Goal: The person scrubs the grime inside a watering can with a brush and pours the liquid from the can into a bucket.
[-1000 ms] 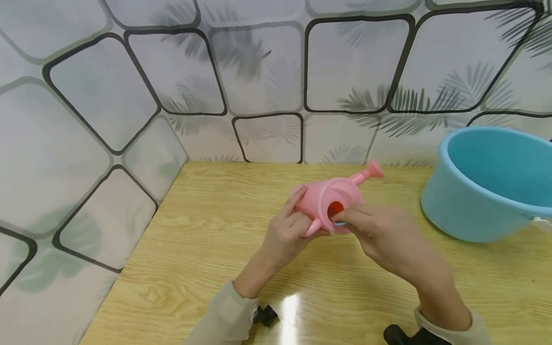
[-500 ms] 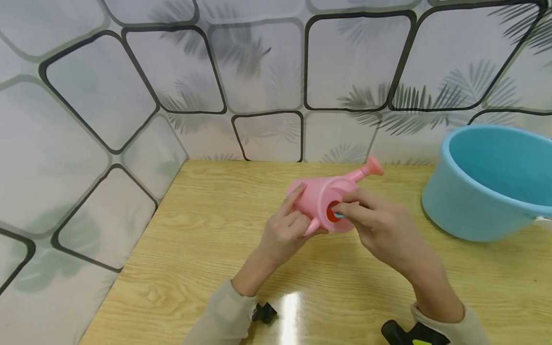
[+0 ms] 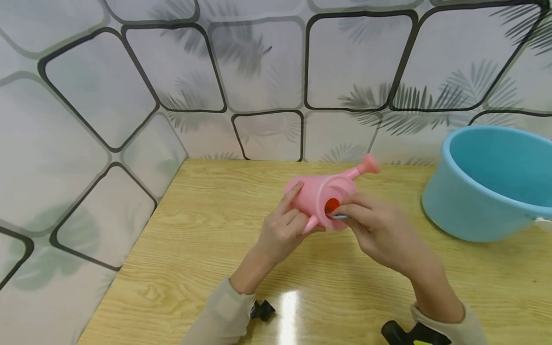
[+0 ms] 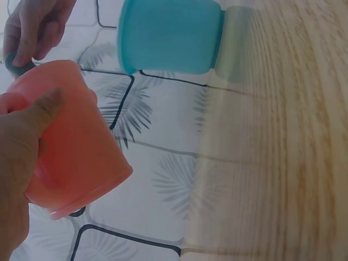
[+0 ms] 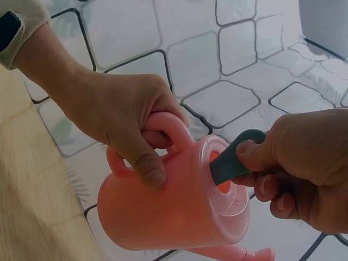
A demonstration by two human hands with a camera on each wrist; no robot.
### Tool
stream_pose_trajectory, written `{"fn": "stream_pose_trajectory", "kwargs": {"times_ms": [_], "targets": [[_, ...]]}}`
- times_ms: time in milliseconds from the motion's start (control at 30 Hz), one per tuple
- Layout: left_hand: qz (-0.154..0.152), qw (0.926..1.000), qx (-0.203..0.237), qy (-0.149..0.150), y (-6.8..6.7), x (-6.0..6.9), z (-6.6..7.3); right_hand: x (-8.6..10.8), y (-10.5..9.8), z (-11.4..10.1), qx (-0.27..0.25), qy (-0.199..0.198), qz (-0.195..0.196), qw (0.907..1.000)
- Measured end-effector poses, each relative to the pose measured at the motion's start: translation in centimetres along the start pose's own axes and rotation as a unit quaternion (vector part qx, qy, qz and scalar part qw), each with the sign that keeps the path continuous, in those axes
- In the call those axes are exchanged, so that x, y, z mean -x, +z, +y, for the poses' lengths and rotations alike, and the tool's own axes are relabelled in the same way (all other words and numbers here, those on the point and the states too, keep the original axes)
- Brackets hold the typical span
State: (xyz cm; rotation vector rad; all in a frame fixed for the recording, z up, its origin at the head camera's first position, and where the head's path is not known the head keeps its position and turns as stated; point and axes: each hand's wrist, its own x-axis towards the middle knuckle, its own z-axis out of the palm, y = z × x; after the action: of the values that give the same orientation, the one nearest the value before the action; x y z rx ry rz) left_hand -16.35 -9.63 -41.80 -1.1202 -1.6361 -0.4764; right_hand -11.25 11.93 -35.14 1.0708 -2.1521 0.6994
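Observation:
A pink toy watering can is held tilted over the table, its round opening facing the right hand and its spout pointing to the back right. My left hand grips it by the handle, thumb pressed against the body. Between thumb and fingers, my right hand pinches a blue-green plastic piece with a rounded handle-like end. The other end of this piece goes into the can's opening, where its tip is hidden. Red-orange shows inside the opening.
A large light-blue bucket with a white handle fitting stands on the right of the wood-grain table. Patterned wall covering rises behind and to the left of the table.
The watering can has shifted slightly left and away in the left hand. My right hand has moved a little with it, and more of the blue-green piece shows at the opening.

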Motion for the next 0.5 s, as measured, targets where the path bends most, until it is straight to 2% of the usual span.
{"fn": "stream_pose_trajectory", "kwargs": {"times_ms": [167, 400, 500], "targets": [[0.011, 0.9999, -0.003, 0.005, 0.1, 0.1, -0.1, 0.1, -0.3, -0.1, -0.073, 0.043, -0.015, 0.9963], [0.016, 0.9994, -0.010, 0.028, 0.1, 0.1, -0.3, 0.5, -2.3, -0.1, -0.201, 0.028, -0.007, 0.9791], [0.018, 0.9993, -0.012, 0.031, 0.1, 0.2, -0.2, 0.6, -2.3, -0.1, -0.174, 0.041, -0.029, 0.9835]]}}
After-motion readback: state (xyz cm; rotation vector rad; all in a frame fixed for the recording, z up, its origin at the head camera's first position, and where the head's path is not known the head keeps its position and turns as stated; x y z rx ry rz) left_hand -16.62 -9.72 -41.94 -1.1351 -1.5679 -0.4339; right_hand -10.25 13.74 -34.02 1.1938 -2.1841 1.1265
